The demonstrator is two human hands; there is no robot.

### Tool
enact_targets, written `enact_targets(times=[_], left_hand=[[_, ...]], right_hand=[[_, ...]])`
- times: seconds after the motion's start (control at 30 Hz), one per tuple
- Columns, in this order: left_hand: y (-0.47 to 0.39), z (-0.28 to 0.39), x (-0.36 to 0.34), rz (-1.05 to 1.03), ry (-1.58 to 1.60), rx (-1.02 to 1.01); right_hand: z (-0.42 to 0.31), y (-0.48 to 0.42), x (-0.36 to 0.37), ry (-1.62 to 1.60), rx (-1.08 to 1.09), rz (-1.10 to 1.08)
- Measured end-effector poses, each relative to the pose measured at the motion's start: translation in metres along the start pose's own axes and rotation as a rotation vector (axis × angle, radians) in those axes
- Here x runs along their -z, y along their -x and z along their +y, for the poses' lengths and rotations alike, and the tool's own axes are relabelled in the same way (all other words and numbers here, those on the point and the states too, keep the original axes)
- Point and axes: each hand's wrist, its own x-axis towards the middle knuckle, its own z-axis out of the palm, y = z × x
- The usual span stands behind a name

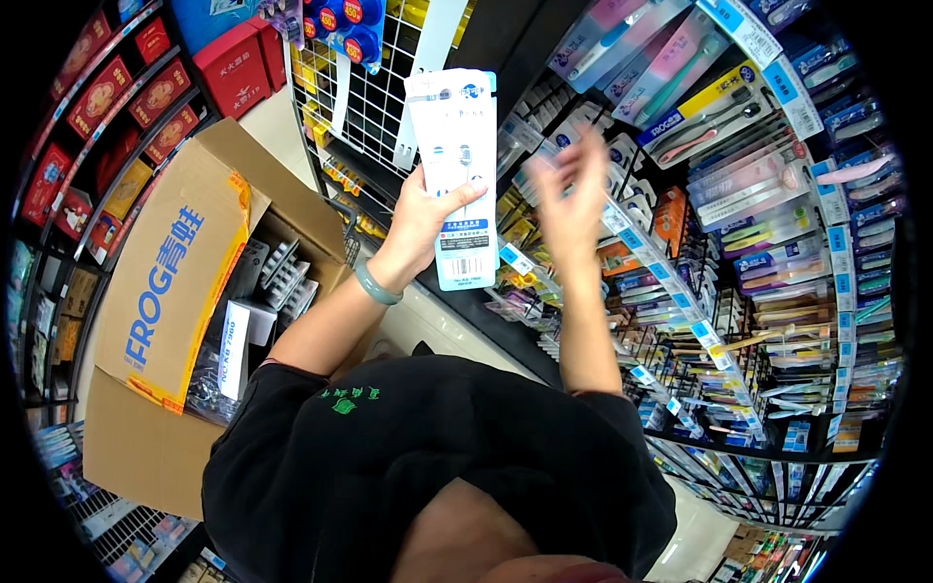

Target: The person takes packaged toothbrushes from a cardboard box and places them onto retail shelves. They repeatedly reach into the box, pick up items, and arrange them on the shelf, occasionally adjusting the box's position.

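Several flat toothbrush packages (461, 175), white with pale-blue edges, are held together in my left hand (430, 211). The thumb lies across their front, and their printed backs with a barcode face up. My right hand (572, 189), blurred by motion, is raised before a toothbrush display rack (660, 273). Its fingers look apart, and I see nothing held in them. Close behind those fingers, white-backed toothbrush packs (619, 157) hang from the rack's hooks. To the left stands an open cardboard carton (171, 255) marked FROG, with packaged goods (288, 277) inside.
Price-tag strips (667, 280) run along the rack's shelf edges. A white wire grid (375, 95) with hanging goods stands ahead. Red boxes (233, 69) are on the floor beyond the carton. Shelves of red gift boxes (98, 98) line the far left.
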Motion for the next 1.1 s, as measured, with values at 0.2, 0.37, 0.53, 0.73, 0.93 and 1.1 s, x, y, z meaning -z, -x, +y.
enact_targets(times=[0.2, 0.37, 0.53, 0.73, 0.93, 1.1], left_hand=[[0.0, -0.01, -0.017, -0.075, 0.003, 0.025], [-0.005, -0.009, -0.031, -0.138, 0.09, 0.049], [-0.008, -0.018, -0.035, -0.097, 0.08, -0.087], [0.002, -0.011, -0.024, -0.177, -0.05, -0.052], [0.004, 0.002, -0.016, -0.204, -0.171, -0.125], [0.013, 0.013, -0.02, -0.189, 0.035, -0.039]], right_hand=[[0.001, 0.056, -0.014, 0.08, 0.098, -0.118], [0.005, 0.047, -0.009, -0.04, 0.088, 0.039], [-0.013, 0.05, -0.002, 0.171, 0.039, -0.216], [-0.017, 0.047, 0.001, 0.092, 0.051, -0.373], [0.005, 0.05, 0.015, -0.697, -0.272, -0.579], [0.0, 0.04, 0.022, -1.186, -0.47, -0.326]])
